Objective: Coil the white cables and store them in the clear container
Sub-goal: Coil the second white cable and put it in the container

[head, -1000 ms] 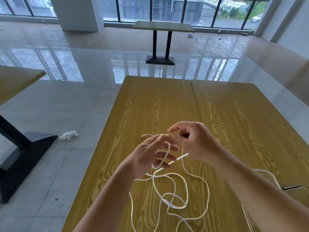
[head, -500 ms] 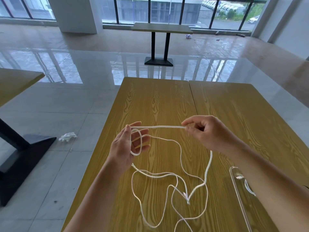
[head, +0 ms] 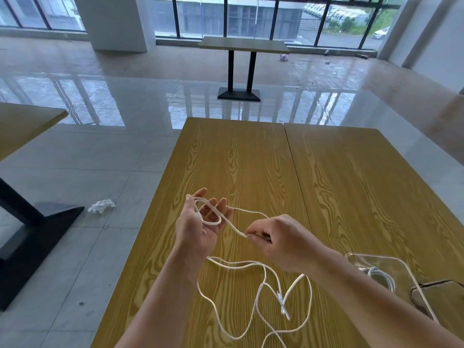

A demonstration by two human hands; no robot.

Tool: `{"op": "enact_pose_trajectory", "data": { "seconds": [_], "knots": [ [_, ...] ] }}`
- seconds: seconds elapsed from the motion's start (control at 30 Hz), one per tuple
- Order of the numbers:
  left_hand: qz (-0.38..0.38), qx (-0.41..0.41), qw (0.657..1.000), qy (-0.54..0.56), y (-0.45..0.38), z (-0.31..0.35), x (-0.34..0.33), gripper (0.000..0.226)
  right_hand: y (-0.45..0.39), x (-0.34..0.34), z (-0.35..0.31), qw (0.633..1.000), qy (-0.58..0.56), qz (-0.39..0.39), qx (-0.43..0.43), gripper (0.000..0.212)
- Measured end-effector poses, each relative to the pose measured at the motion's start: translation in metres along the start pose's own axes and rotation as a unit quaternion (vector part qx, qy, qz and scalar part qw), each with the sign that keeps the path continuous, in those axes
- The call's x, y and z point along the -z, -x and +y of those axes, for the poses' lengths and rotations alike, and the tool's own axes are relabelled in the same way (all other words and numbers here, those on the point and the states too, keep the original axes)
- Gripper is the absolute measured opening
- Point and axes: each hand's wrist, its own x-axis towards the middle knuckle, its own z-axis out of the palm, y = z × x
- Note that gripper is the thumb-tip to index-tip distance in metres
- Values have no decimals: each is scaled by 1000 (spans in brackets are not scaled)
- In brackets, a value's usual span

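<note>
Holding its palm up over the wooden table (head: 238,159), the left hand (head: 198,227) has its fingers spread and nearly straight, with a loop of the white cable (head: 253,266) wound around them and lying across the palm. From that loop one strand runs down and right to the right hand (head: 278,241), which pinches the cable between thumb and curled fingers just beside the left hand's heel (the fingertips themselves are partly tucked under, so the exact grip is hard to read). A second, thinner strand arcs from the left fingers over toward the back of the right hand. The rest of the cable hangs from the hands and sprawls in loose, crossing curves on the table near the person's forearms. To the right, partly behind the right forearm, stands the clear container (head: 356,257), with another coiled white cable (head: 379,275) already lying inside it.
</note>
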Motion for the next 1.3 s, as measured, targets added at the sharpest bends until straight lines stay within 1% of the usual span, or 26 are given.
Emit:
{"op": "enact_pose_trajectory", "data": {
  "seconds": [0.13, 0.27, 0.33, 0.43, 0.57, 0.63, 0.7, 0.77, 0.83, 0.9, 1.03, 1.13, 1.17, 1.23, 1.27, 1.3],
  "knots": [
    [27, -2, 999, 39, -10, 6, 6, 40, 6, -1, -1, 999, -16, -33, 1, 24],
    [61, -19, 997, 40, -20, 19, 17, 39, 12, 5, -1, 999, -16, -50, 0, 27],
    [70, -30, 997, 11, -23, 21, 19, 39, 16, 10, -4, 998, -11, -62, 8, 24],
    [60, -43, 995, -62, -21, 15, 16, 38, 17, 17, -16, 997, -13, -61, 54, 18],
    [9, -17, 989, -146, -5, 7, -1, 38, 10, 25, -29, 993, -36, -40, 104, 15],
    [-21, -10, 977, -210, 2, 2, -6, 41, 5, 28, -31, 992, -36, -21, 116, 15],
    [-77, -14, 960, -270, 6, -2, -7, 45, 1, 30, -32, 992, -32, 1, 120, 14],
    [-145, -4, 942, -301, 11, -3, -7, 48, -2, 31, -31, 993, -41, 25, 108, 13],
    [-195, 11, 924, -328, 14, -4, -9, 51, -5, 31, -29, 993, -54, 52, 90, 12],
    [-220, 32, 914, -339, 18, -5, -10, 53, -7, 31, -27, 993, -58, 81, 69, 11],
    [-260, 77, 907, -321, 21, -7, -10, 55, -10, 31, -21, 990, -56, 125, 37, 10],
    [-288, 82, 883, -362, 24, -6, -8, 59, -13, 32, -14, 987, -50, 149, 19, 11],
    [-298, 78, 871, -381, 26, -5, -8, 55, -13, 32, -12, 987, -52, 152, 14, 12],
    [-318, 66, 854, -406, 29, -4, -8, 37, -14, 33, -8, 987, -54, 153, 8, 12],
    [-324, 64, 850, -410, 31, -3, -8, 29, -14, 33, -7, 987, -53, 152, 8, 12],
    [-325, 63, 849, -411, 33, -2, -9, 27, -14, 33, -5, 987, -54, 150, 8, 12]
  ]
}}
